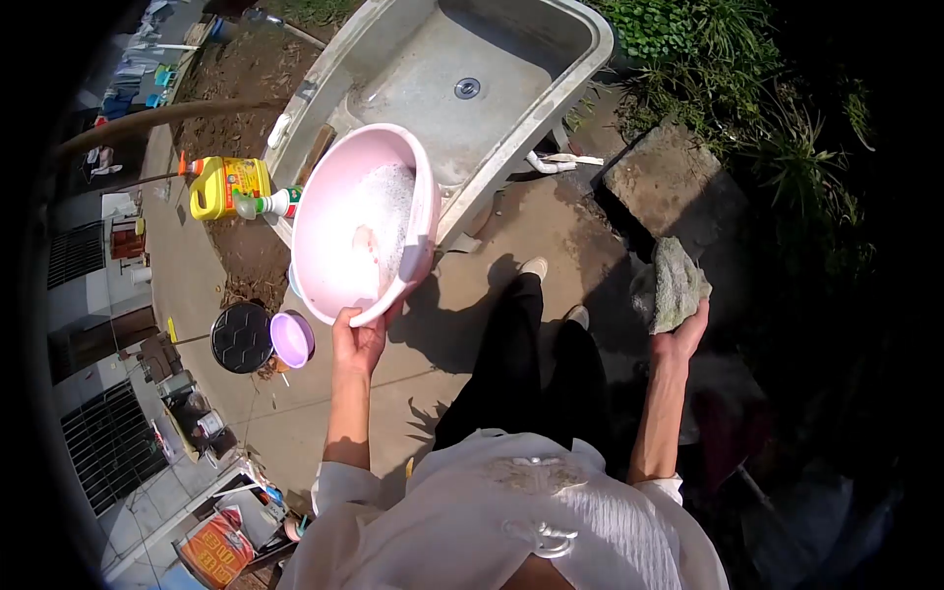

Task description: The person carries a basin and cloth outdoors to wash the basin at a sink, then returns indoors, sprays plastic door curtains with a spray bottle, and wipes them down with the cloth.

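Observation:
A pink plastic basin [423,258] with white suds and some water inside is held by its near rim in my left hand [360,342]. It is tilted and overlaps the near left edge of a large grey sink [531,133] that has a round drain. My right hand [681,339], out to the right, is closed round a damp, crumpled grey-green cloth [675,287]. The fingers under the cloth are partly hidden. Bright glare covers part of the basin's inside.
A yellow jug [230,187] and a spray bottle [267,204] stand left of the sink. A black round lid or tub [241,337] and a small purple basin [292,339] are on the ground. Right lie a stone slab [661,182] and plants [678,44]. A white pipe [551,164] hangs under the sink.

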{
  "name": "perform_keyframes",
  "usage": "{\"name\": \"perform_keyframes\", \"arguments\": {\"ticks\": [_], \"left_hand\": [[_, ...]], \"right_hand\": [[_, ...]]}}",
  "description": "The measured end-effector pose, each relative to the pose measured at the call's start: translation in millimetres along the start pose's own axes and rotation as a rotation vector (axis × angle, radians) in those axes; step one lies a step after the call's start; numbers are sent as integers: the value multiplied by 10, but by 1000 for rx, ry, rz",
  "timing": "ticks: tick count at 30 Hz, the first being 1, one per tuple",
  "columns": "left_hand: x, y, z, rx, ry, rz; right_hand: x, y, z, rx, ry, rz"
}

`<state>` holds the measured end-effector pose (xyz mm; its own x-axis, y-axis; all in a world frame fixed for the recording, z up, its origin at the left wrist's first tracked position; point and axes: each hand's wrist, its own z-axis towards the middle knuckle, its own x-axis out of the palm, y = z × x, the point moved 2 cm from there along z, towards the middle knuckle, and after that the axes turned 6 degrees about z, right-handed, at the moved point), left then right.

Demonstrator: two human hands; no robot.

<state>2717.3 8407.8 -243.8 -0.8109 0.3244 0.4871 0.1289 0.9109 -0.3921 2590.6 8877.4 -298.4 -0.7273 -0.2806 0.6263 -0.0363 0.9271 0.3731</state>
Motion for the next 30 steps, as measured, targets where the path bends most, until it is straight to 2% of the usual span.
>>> {"name": "perform_keyframes", "arguments": {"ticks": [2, 5, 6, 8, 9, 10, 12, 14, 16, 18, 22, 25, 30], "left_hand": [[79, -11, -145, -64, -62, 50], [172, -18, -196, 29, -333, 201], [147, -7, -163, 89, -365, 316], [-25, -62, -48, 124, -392, 355], [-120, -100, -33, 150, -452, 331], [111, 35, -178, 181, -588, 334], [117, 170, -276, 360, -746, 320], [-43, 217, -346, 587, -859, 448], [-424, 318, -345, 567, -869, 639], [-637, 682, -265, 348, -844, 947], [-360, 1842, 273, -242, -360, 1283], [-335, 2207, 787, -293, -110, 1501], [-376, 2350, 1221, -264, -24, 1589]], "right_hand": [[-313, -27, 16, -65, -72, -67], [-722, 8, -116, -42, -288, -50], [-972, -9, -66, -44, -295, -28], [-1432, -66, -44, -66, -392, 74], [-1611, -62, -57, -68, -427, 96], [-1695, -28, -128, -79, -494, 98], [-2063, -77, -138, -88, -593, 126], [-2408, -129, -169, -81, -610, 80], [-2618, -188, -174, -115, -662, 118], [-2826, -270, -181, -85, -720, 130], [-3113, -534, -189, -10, -860, 149], [-3383, -793, -188, -12, -836, 211], [-3520, -992, -213, 49, -808, 161]]}}
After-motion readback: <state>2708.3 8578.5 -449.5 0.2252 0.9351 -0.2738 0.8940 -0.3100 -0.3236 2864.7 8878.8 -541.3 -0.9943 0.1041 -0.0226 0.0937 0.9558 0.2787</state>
